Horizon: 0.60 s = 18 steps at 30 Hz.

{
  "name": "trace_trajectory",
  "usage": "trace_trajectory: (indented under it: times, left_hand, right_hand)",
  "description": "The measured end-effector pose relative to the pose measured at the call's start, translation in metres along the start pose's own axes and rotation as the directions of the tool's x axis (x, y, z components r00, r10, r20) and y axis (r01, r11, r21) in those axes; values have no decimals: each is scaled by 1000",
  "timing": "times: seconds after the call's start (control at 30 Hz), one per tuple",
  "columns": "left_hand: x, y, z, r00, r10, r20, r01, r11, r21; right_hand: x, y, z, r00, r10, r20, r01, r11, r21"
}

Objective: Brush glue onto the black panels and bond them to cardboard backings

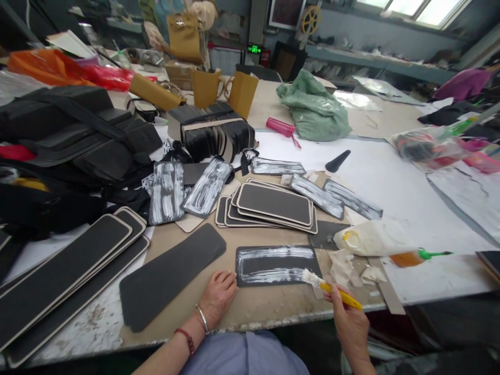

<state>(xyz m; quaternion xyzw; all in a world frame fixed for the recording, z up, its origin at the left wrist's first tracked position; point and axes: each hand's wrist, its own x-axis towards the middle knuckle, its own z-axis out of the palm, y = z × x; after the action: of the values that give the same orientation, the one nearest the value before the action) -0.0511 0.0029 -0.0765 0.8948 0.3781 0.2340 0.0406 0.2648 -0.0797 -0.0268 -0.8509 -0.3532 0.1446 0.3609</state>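
Observation:
A small black panel (pixel 279 264) with rounded corners lies flat before me, streaked with white paste along its top and bottom. My left hand (pixel 219 296) is at its left edge, fingers bent close together and holding it against the board. My right hand (pixel 349 317) is closed around the yellow handle of a brush (pixel 339 296). The brush's white, paste-covered bristles touch the panel's right end. Left of my left hand lies a long plain black panel (pixel 172 278). Behind the work sits a stack of black panels with pale borders (pixel 273 203).
Paste-streaked panels (pixel 167 192) lie around the stack. Long bordered strips (pixel 74 271) are at left. A white bag (pixel 373 238) and a bottle with amber contents (pixel 408 258) stand right. Behind are a bundle of black pieces (pixel 219 133) and a green plastic bag (pixel 316 107). Another person handles a tan handbag (pixel 185 39).

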Motion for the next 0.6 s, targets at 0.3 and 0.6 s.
trace_trajectory:
  times: [0.3, 0.6]
  left_hand:
    - [-1, 2, 0, 1000, -4, 15, 5, 1000, -2]
    - [-4, 7, 5, 999, -45, -17, 45, 998, 34]
  right_hand:
    - [29, -6, -22, 998, -45, -54, 41, 997, -59]
    - [51, -9, -15, 977, -213, 9, 213, 972, -95]
